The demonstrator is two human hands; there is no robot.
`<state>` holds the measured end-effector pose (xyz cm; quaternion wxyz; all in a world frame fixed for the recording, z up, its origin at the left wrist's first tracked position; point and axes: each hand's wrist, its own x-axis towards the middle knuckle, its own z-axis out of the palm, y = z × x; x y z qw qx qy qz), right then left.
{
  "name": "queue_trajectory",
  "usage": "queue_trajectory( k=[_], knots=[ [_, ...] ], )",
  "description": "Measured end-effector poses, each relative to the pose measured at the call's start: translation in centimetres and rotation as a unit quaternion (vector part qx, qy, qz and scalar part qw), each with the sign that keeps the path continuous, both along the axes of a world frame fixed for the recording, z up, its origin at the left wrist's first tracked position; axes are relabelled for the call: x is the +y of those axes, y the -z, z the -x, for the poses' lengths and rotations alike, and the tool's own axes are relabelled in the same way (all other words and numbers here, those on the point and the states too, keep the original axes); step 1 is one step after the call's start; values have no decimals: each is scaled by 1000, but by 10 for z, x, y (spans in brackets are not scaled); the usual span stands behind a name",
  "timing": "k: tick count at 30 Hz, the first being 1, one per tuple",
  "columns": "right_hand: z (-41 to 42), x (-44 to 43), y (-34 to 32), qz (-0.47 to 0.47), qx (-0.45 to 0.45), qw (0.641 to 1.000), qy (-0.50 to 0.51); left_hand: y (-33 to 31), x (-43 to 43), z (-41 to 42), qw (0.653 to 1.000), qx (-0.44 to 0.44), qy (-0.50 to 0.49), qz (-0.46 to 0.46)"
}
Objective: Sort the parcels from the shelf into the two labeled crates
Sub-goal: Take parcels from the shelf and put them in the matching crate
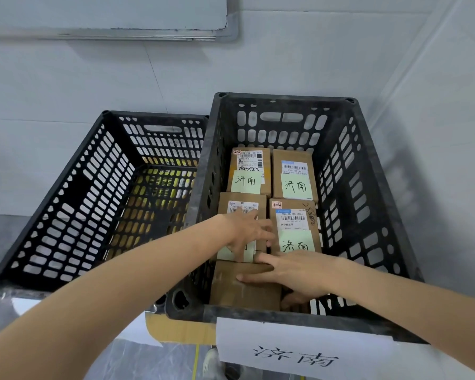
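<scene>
Two black slotted crates stand side by side. The right crate [368, 165] carries a white paper label [294, 355] on its near wall and holds several brown cardboard parcels with green notes. My right hand [294, 272] grips a plain brown parcel [239, 292] at the crate's near end, fingers on top and thumb at its right side. My left hand [250, 231] rests with spread fingers on the parcel [242, 207] just behind it, holding nothing. Another labelled parcel [296, 229] lies to the right of that hand. The left crate [74, 193] shows no parcels inside.
Both crates sit against a pale wall, with a whiteboard edge [148, 34] above. A white label [22, 305] hangs below the left crate's near rim. A wooden board edge [181, 330] shows under the right crate. A shoe [211, 363] is visible on the floor below.
</scene>
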<state>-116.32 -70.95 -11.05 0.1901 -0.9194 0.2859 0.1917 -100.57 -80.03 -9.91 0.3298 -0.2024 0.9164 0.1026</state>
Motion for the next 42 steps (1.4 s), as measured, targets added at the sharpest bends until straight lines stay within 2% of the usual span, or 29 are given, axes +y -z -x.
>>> queue_trajectory(
  k=[6,9,14,16,20,26,30,38,42],
  knots=[
    [3,-15,10,71,0,993,-95,-2,1,1,1000,-11,6,6],
    [-3,-18,15,109,30,981,-155,-1,1,1,1000,-11,12,9],
    [-12,-12,20,101,82,981,-146,0,2,2,1000,-10,16,12],
    [-11,-11,19,127,83,977,-151,1,2,2,1000,-10,17,14],
    [-7,-15,17,202,81,950,-224,2,4,2,1000,-11,18,20],
    [-7,-17,28,223,128,899,-355,1,5,2,1000,-12,20,21],
    [-7,-16,34,225,153,893,-359,2,6,1,999,-9,29,33],
    [-10,-16,36,206,106,918,-323,6,7,0,999,-3,30,41],
    [-5,-17,32,222,92,910,-337,7,6,0,999,-1,29,41]
  ],
)
